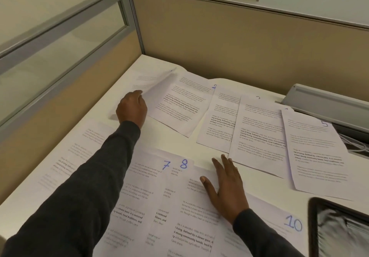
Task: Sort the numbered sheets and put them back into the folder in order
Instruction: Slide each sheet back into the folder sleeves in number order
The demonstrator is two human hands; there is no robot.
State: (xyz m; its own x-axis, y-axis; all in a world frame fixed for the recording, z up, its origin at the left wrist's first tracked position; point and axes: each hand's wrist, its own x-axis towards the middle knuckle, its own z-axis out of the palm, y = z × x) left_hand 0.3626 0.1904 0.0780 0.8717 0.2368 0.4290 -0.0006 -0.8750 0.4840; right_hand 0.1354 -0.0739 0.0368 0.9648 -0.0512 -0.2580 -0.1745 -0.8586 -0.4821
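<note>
Printed sheets with blue handwritten numbers lie spread over a white desk (151, 65). My left hand (131, 109) reaches to the far left corner and pinches a sheet (151, 86) whose far edge curls up off the desk. My right hand (225, 187) lies flat, fingers apart, on an unnumbered-looking sheet (191, 213) in the near row. Beside it lie sheet 7 (143, 179), sheet 8 (183, 165) and sheet 10 (279, 224). The far row holds overlapping sheets (257, 129) and sheet 5 (315, 153) at the right.
Beige cubicle partitions (229, 43) close the desk at the back and left. A grey metal tray (327, 105) with white cables stands at the back right. A dark-edged object (337, 228), possibly the folder, sits at the bottom right corner. One faint sheet (75, 155) lies at the left edge.
</note>
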